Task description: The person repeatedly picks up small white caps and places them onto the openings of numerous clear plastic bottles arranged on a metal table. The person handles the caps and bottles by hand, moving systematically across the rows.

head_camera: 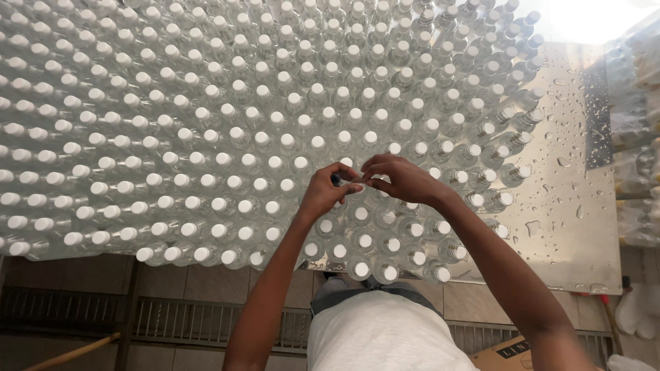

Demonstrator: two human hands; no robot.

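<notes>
Both hands meet above the near rows of clear plastic bottles with white caps [227, 182] on the wet metal table [570, 227], left hand [323, 192] and right hand [402, 180] pinching together on a small dark object [337, 179], fingertips closed for a fine grip.

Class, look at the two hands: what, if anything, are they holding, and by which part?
Both hands, left hand and right hand, pinch a small dark item between fingertips; too small to identify.

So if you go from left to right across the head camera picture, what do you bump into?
Rows of white-capped clear bottles → left hand → right hand → wet bare metal table → blurry stacked bottles at the edge.
</notes>
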